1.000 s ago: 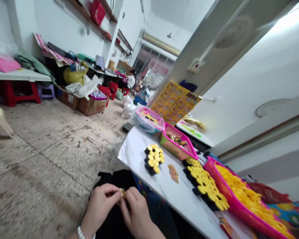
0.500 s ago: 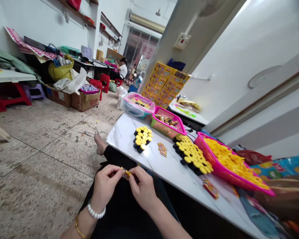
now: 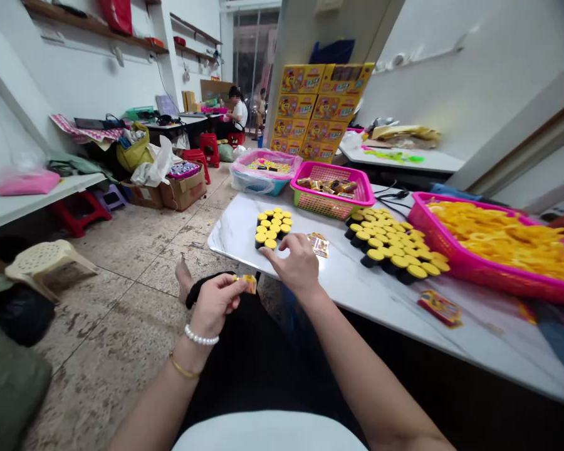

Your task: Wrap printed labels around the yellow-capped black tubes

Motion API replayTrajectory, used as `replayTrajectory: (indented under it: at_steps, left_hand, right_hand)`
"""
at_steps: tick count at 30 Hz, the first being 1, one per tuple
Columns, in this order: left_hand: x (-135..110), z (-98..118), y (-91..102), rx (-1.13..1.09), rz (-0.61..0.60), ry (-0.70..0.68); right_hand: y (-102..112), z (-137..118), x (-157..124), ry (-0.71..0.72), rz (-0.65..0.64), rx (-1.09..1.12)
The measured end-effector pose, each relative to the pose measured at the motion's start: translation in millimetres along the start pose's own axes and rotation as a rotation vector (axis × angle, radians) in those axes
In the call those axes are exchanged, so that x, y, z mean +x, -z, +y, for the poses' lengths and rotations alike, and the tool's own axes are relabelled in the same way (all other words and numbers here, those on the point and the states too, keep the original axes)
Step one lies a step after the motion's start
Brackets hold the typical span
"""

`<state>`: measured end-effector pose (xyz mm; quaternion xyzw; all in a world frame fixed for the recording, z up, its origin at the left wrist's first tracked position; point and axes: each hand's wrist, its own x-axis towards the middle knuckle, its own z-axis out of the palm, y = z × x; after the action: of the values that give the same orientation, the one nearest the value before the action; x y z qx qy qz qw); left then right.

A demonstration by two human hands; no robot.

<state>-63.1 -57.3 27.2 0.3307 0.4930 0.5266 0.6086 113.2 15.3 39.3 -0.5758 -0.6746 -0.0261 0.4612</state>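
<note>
My left hand pinches a small yellow printed label between thumb and fingers, over my lap. My right hand is stretched over the table edge, thumb and forefinger apart, with nothing seen between them. Its fingertips are close to a small cluster of black pots with yellow lids; whether they touch a pot, I cannot tell. Just behind that hand lie some loose printed labels, partly covered by it. A larger group of the same yellow-lidded pots stands to the right.
A stack of red and yellow labels lies near the front edge of the white table. Behind are a pink basket of wrapped pieces, a plastic-lined tub and a pink basket of yellow parts. Another person sits far off.
My right hand has left the label and moved forward to the small pot cluster, its fingers parting. The left hand keeps the label. The view has tilted and turned.
</note>
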Motion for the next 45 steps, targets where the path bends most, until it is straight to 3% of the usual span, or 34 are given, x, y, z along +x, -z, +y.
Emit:
replayTrajectory:
  at_steps: [4, 7, 10, 13, 15, 19, 23, 31, 35, 38, 40, 43, 45]
  left_hand:
    - [20.2, 12.3, 5.2, -0.156, 0.004, 0.128]
    - [32.1, 10.7, 5.8, -0.284, -0.042, 0.200]
    - [41.7, 1.5, 3.0, -0.373, -0.070, 0.258]
    - [48.3, -9.1, -2.9, -0.447, -0.105, 0.334]
    - [50.7, -13.9, -7.3, -0.491, -0.141, 0.390]
    - [52.8, -15.2, -13.7, -0.537, -0.187, 0.465]
    - [54.4, -13.2, -17.9, -0.539, -0.167, 0.481]
    - [51.9, -16.6, -24.9, -0.342, -0.124, 0.325]
    - [45.1, -10.4, -21.8, -0.198, -0.097, 0.188]
    - [37.8, -6.1, -17.0, -0.134, -0.104, 0.167]
    - [33.4, -5.3, -12.6, -0.128, -0.080, 0.160]
    - [30.7, -5.0, -3.4, -0.120, 0.009, 0.034]
    - [31.8, -3.4, 3.8, -0.085, -0.043, -0.034]
  right_hand:
    - [-29.0, 11.0, 11.4, -0.129, -0.121, -0.112]
    - [-26.4, 15.8, 5.0, -0.211, -0.077, -0.014]
    - [-5.1, 16.5, -4.2, -0.308, -0.101, 0.308]
    - [17.1, 12.2, -16.1, -0.459, -0.325, 0.724]
    - [25.2, 8.3, -25.0, -0.527, -0.426, 0.873]
    - [28.1, 4.9, -35.5, -0.536, -0.411, 0.838]
    - [30.6, 8.2, -35.0, -0.444, -0.348, 0.686]
    - [34.9, 7.3, -35.1, -0.252, -0.326, 0.499]
    - [25.4, 5.3, -37.9, -0.443, -0.439, 0.773]
    - [17.7, 6.5, -41.7, -0.567, -0.525, 0.953]
    - [15.6, 7.8, -43.7, -0.544, -0.500, 0.951]
    - [17.6, 8.3, -43.7, -0.472, -0.430, 0.921]
    - [20.2, 7.3, -42.3, -0.417, -0.446, 0.947]
